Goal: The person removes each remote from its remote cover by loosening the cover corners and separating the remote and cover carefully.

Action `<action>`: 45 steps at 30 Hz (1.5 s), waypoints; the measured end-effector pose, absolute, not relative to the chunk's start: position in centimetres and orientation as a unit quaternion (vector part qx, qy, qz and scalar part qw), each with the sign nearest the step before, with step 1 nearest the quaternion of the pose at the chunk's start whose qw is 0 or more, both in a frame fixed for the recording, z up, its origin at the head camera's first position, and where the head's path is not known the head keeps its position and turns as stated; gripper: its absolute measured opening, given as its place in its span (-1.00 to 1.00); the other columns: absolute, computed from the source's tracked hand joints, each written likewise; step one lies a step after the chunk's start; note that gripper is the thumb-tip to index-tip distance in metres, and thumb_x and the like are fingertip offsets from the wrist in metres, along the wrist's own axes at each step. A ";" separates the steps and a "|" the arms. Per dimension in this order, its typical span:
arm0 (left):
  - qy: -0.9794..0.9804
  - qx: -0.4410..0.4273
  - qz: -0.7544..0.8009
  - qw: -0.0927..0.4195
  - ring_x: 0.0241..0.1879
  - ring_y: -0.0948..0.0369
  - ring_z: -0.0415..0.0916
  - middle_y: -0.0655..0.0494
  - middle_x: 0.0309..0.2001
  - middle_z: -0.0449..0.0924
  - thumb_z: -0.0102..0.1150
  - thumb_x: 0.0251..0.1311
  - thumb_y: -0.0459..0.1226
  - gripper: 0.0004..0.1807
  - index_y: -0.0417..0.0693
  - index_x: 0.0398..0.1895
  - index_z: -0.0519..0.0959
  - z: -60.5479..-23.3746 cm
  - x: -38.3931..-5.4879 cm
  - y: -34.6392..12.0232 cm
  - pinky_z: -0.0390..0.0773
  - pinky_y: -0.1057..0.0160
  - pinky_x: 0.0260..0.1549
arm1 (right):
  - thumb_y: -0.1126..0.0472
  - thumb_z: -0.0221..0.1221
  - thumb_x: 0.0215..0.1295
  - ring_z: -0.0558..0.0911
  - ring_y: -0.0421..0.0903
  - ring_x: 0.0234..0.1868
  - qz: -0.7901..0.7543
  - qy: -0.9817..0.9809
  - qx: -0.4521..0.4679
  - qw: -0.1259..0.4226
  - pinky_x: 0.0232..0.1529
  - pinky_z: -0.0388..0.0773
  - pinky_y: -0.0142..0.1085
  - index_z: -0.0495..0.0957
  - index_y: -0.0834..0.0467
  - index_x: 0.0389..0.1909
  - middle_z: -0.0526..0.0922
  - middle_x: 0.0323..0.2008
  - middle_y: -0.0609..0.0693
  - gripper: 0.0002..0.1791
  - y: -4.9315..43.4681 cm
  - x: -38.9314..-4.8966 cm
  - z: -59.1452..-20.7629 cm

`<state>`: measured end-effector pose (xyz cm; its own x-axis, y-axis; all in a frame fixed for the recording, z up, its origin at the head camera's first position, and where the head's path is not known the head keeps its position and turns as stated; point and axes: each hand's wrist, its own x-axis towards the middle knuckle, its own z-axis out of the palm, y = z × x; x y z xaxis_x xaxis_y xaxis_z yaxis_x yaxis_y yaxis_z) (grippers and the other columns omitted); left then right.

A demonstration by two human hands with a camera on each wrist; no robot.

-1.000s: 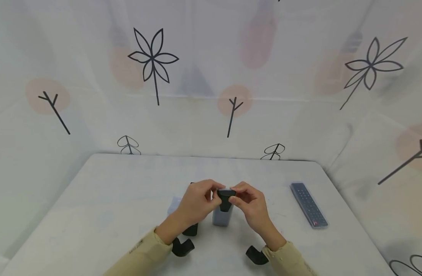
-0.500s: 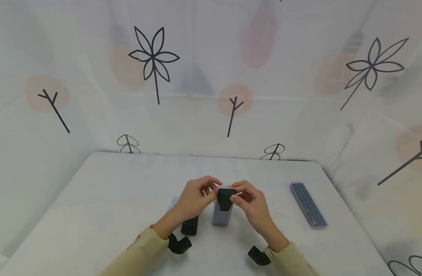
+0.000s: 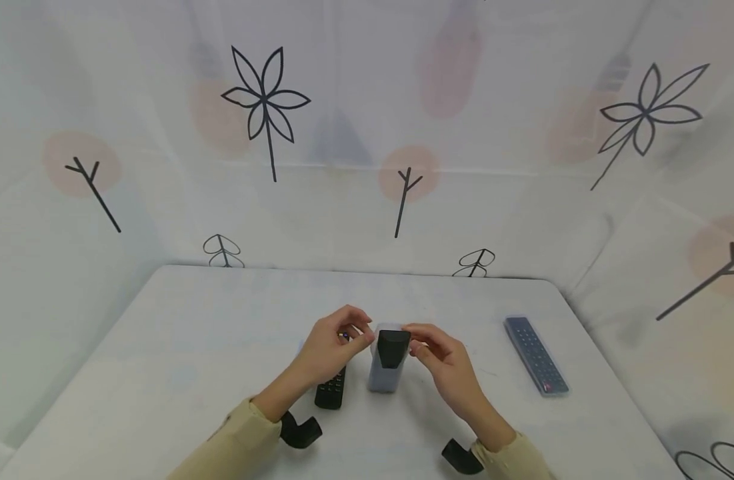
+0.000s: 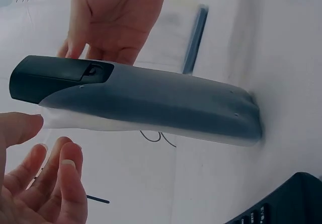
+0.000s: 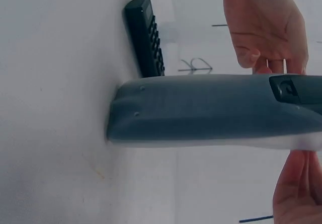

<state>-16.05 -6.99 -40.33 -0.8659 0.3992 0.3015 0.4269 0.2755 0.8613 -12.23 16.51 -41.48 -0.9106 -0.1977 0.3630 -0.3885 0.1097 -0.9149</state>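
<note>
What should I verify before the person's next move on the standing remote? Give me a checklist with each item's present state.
1. Standing remote upright on the table: ok.
2. Sleeve covers the whole remote: not ok; the dark end shows bare.
3. Left hand grips the sleeve: not ok; its fingers are relaxed, not closed round it.
4. Right hand pinches the sleeve: cannot tell; its fingers are at the edge, partly hidden.
5. Black remote clear of the sleeve: ok; a gap shows.
</note>
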 end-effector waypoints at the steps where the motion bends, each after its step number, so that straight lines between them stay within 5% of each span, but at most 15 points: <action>1: -0.799 -0.255 -0.545 0.006 -0.28 0.28 0.62 0.26 -0.24 0.66 0.28 0.32 -0.25 -0.78 -0.01 -0.01 0.56 -40.3 -15.9 -7.1 0.53 0.28 -0.38 | 0.34 0.16 0.42 0.64 -0.13 -0.01 0.631 -0.748 0.191 0.077 -0.02 0.58 -0.32 0.58 0.22 0.10 0.63 0.03 0.07 -0.72 16.5 -12.1 -41.5; 11: -0.793 -0.237 -0.560 -0.042 -0.19 0.24 0.61 0.20 -0.18 0.64 0.26 0.34 -0.18 -0.74 -0.11 -0.02 0.56 -40.4 -15.2 -7.2 0.55 0.28 -0.30 | 0.30 0.24 0.36 0.61 -0.09 -0.02 0.587 -0.794 0.133 0.092 -0.03 0.58 -0.34 0.61 0.10 0.13 0.68 -0.04 -0.05 -0.67 15.9 -11.3 -41.3; 23: -0.771 -0.226 -0.593 -0.043 -0.29 0.07 0.62 0.14 -0.29 0.60 0.27 0.31 -0.33 -0.90 -0.04 -0.19 0.54 -41.0 -15.1 -6.6 0.59 0.25 -0.41 | 0.43 0.25 0.28 0.65 -0.06 -0.23 0.589 -0.793 0.124 0.095 -0.20 0.62 -0.33 0.67 0.17 -0.04 0.69 -0.19 -0.01 -0.74 16.0 -11.7 -41.9; 33: -0.785 -0.246 -0.568 -0.029 -0.30 -0.01 0.61 0.16 -0.27 0.58 0.18 0.34 -0.41 -0.90 -0.01 -0.23 0.58 -41.2 -14.9 -6.4 0.61 0.24 -0.46 | 0.55 0.19 0.27 0.61 -0.04 -0.20 0.577 -0.798 0.136 0.107 -0.18 0.61 -0.31 0.68 0.13 -0.15 0.69 -0.21 -0.05 -0.70 15.8 -12.1 -42.5; 45: -0.795 -0.241 -0.557 0.022 -0.19 0.26 0.63 0.27 -0.19 0.64 0.29 0.21 -0.43 -0.78 0.06 -0.17 0.68 -41.8 -14.7 -6.4 0.60 0.28 -0.36 | 0.51 0.28 0.22 0.62 -0.11 -0.17 0.542 -0.823 0.120 0.119 -0.15 0.61 -0.30 0.68 0.08 -0.09 0.67 -0.14 -0.16 -0.67 15.4 -11.3 -42.1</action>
<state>-14.65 -6.35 -41.84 -0.8832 0.3575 0.3037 0.4074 0.2637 0.8744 -11.33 15.43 -42.07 -0.9427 -0.0693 0.3264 -0.3272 0.3832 -0.8638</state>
